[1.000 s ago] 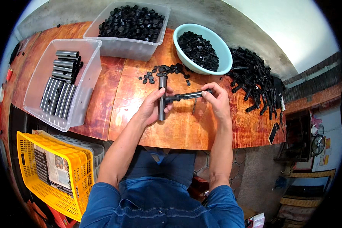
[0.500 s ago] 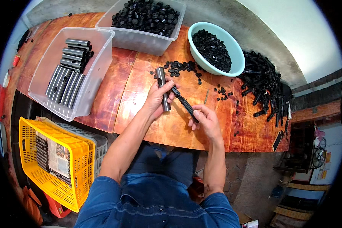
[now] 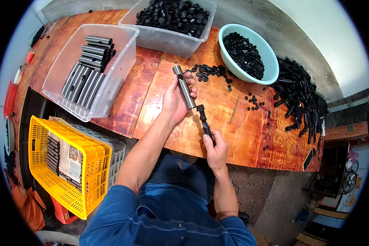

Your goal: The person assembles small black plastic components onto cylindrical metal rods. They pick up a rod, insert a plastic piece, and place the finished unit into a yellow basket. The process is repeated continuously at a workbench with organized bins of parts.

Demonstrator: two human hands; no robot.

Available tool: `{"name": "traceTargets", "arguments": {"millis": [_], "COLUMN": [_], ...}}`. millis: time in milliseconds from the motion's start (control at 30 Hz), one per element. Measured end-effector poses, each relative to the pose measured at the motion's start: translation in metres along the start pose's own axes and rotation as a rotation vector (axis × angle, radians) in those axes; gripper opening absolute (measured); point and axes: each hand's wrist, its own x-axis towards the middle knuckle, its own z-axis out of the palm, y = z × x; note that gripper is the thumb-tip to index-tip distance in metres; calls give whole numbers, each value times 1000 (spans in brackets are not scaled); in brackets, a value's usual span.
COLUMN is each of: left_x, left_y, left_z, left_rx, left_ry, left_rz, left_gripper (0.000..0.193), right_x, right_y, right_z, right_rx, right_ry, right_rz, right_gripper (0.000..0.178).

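Note:
My left hand is closed around a dark grey metal tube with a hole in its side near the upper end. The tube slants down to the right, its lower end bare. My right hand grips a slim black plastic rod with a stepped, notched shape. The rod's upper end sits close to the tube's lower end; whether they touch I cannot tell. Part of the rod's lower end is hidden by my right fingers.
A clear bin of metal tubes stands left, another clear bin of black caps behind. A pale blue bowl holds small black pieces, beside a pile of black rods. A yellow crate stands lower left. Loose black discs lie on the table.
The black rod's upper end has come away from my left fingers and now sits by the tube's lower end. The tube has tilted, and the whole view has shifted.

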Motion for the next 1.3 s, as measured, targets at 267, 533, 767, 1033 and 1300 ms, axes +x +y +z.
{"name": "traceTargets", "arguments": {"millis": [267,533,767,1033,1300], "left_x": [-1,1,0,-4,-8], "left_y": [2,1,1,-1,-6], "left_z": [-3,-4,-3,2,5], "left_rx": [-51,-68,-15,54,31], "left_ry": [18,24,26,-56,-73], "left_rz": [22,59,76,50,50], "left_gripper": [44,45,44,43,41], "right_x": [-3,3,6,12,16], "right_y": [4,7,5,-5,-13], "right_z": [16,24,27,27,33], "right_rx": [-117,-162,-182,-159,-126], "right_ry": [54,90,91,70,46], "right_rz": [-136,-201,-213,-162,-72], "right_gripper": [21,20,19,20,19]}}
